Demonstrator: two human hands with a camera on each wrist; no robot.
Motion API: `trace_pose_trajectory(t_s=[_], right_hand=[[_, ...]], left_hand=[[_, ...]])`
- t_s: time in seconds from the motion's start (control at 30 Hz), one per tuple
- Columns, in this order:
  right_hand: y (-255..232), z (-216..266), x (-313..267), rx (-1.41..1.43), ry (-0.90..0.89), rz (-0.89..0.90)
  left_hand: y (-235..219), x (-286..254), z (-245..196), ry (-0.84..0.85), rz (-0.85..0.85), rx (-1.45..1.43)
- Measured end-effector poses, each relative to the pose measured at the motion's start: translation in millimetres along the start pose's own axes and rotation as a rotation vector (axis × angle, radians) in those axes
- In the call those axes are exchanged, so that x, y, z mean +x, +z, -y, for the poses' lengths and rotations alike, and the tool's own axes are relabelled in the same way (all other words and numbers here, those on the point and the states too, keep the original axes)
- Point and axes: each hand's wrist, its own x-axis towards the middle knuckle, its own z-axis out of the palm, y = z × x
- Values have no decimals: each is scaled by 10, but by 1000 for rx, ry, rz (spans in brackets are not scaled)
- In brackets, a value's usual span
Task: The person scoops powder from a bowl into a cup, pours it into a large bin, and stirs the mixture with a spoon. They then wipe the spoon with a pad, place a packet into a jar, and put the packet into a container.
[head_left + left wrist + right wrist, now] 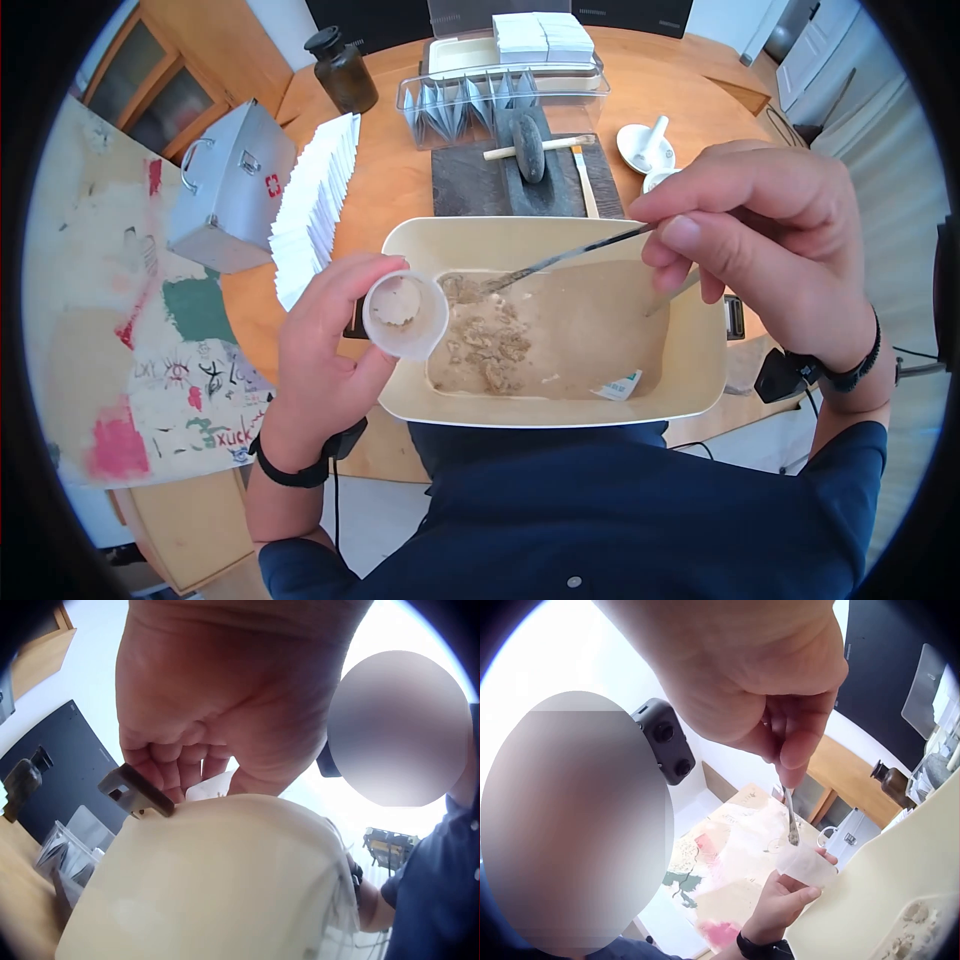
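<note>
My left hand (325, 350) grips a small translucent white plastic cup (420, 325) over the left end of a cream basin (700, 375). A little pale stuff shows inside the cup. Thumb and fingertips of my right hand (775, 235) pinch the end of a thin metal spatula (570, 257), which slants down to the left. Its tip overlaps the brown powder in the head view; from the right wrist, the spatula tip (793, 836) appears close over the cup (806, 868). Smooth brown powder (600, 320) covers the basin floor, with lumps at left and a printed scrap (618, 386).
Behind the basin stand a dark stone grinding trough and wheel (528, 148), a brush (585, 180) and a clear bin (410, 105) of pouches. White mortar and pestle (650, 145) sit right. Folded white papers (315, 205), a silver case (230, 190) and a brown bottle (345, 75) stand left.
</note>
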Motion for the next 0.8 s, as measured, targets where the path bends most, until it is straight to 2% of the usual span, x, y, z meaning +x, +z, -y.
trace_pose_trajectory(t_s=[0.03,0.1,0.13,0.2,0.23,0.27,0.33,0.4,0.47,0.53,0.57,0.63,0.8], right_hand=[[-10,9,-6,7,-3,-12],[-34,39,17,-133,-223,91],[-32,23,40,-128,-224,84],[2,-18,97,-277,-514,177],[62,-35,95,-398,-573,175],[108,-72,114,-398,-574,169],[188,-149,156,-472,-750,165],[303,-185,189,-446,-768,153],[358,-160,202,-418,-787,142],[376,-106,211,-337,-667,292],[383,-111,213,-333,-672,296],[396,-135,211,-340,-754,173],[367,-162,194,-389,-722,227]], left_hand=[[-1,3,-15,6,10,8],[2,8,-48,-24,21,-39],[-1,12,-54,-22,27,-33],[0,18,-61,-41,63,-65],[10,23,-55,-39,67,-60],[31,32,-44,-11,40,-62],[53,62,-51,20,14,-66],[62,87,-74,114,-4,-11],[59,93,-117,106,1,-24],[59,98,-125,96,0,-33],[57,105,-116,111,-7,-25],[55,109,-115,121,-16,-15],[70,146,-79,173,-5,17]])
